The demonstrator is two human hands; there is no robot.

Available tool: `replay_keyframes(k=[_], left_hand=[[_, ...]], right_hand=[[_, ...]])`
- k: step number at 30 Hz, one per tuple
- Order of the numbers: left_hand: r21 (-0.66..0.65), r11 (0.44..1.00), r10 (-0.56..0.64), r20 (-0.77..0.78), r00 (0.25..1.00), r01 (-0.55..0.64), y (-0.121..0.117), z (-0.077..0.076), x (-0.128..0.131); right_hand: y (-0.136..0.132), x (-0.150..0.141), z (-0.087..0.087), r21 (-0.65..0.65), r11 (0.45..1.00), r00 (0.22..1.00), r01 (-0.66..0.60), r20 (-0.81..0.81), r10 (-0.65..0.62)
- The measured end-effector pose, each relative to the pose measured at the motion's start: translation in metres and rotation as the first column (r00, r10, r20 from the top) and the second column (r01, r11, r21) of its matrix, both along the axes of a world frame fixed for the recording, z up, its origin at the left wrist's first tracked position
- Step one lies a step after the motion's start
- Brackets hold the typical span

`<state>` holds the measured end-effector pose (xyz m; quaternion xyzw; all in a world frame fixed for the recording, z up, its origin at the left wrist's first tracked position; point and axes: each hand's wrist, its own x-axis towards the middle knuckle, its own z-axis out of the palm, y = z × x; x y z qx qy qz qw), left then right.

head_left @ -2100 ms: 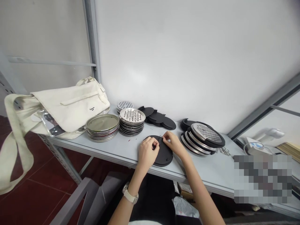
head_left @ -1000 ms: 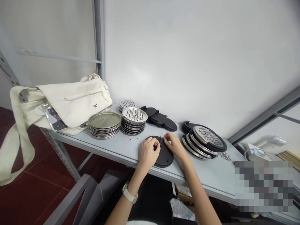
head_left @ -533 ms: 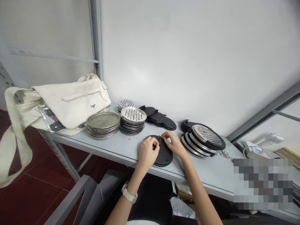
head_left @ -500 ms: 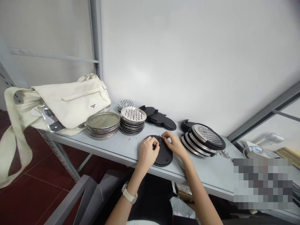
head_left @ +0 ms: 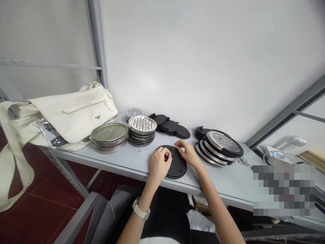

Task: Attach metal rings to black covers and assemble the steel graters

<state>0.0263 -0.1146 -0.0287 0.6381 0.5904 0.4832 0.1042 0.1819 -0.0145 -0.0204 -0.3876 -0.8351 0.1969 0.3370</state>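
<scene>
A round black plate [head_left: 177,167], apparently plastic with a small round knob near its front right, lies flat at the table's front edge. My left hand [head_left: 159,162] rests on its left part, fingers curled together; whatever they pinch is hidden. At the plate's far edge, my right hand [head_left: 188,153] is closed in a pinch, thumb and forefinger together by a thin, light piece too small to name. Just right of this hand stands a pile of black-rimmed discs topped by a metal grater disc [head_left: 223,141].
Behind the plate lie overlapping black discs [head_left: 170,125]. Stacked grater plates [head_left: 142,124] and olive-topped round metal plates [head_left: 109,132] stand left, beside a cream bag [head_left: 76,110]. A small chain [head_left: 243,161] lies right. Grey posts [head_left: 96,44] rise at the table's ends.
The view has shifted slightly. My right fingertips sit a little differently at the plate's far edge, still pinched. My left hand keeps its place on the plate.
</scene>
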Motion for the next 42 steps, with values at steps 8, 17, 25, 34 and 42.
replay_keyframes(k=[8, 17, 25, 34, 42], left_hand=[[-0.013, 1.0, -0.003, -0.012, 1.0, 0.003, 0.0, 0.001, 0.0], [-0.014, 1.0, -0.003, -0.019, 1.0, 0.002, 0.0, 0.002, 0.001], [-0.021, 1.0, 0.004, -0.029, 1.0, -0.004, 0.001, 0.003, 0.0], [-0.012, 1.0, 0.002, -0.027, 1.0, -0.003, 0.002, 0.002, 0.001], [-0.016, 1.0, 0.013, -0.039, 0.999, -0.014, 0.001, 0.002, 0.001]], right_hand=[[0.004, 0.002, -0.004, 0.012, 1.0, 1.0, 0.005, 0.001, -0.005], [0.001, 0.002, 0.001, -0.031, 0.999, 1.0, 0.023, -0.009, -0.023], [-0.001, 0.0, 0.003, -0.031, 0.999, 1.0, 0.005, -0.007, -0.005], [-0.004, 0.0, 0.007, -0.017, 1.0, 1.0, -0.005, 0.017, 0.005], [-0.002, 0.0, 0.004, -0.006, 1.0, 0.999, -0.012, 0.029, 0.013]])
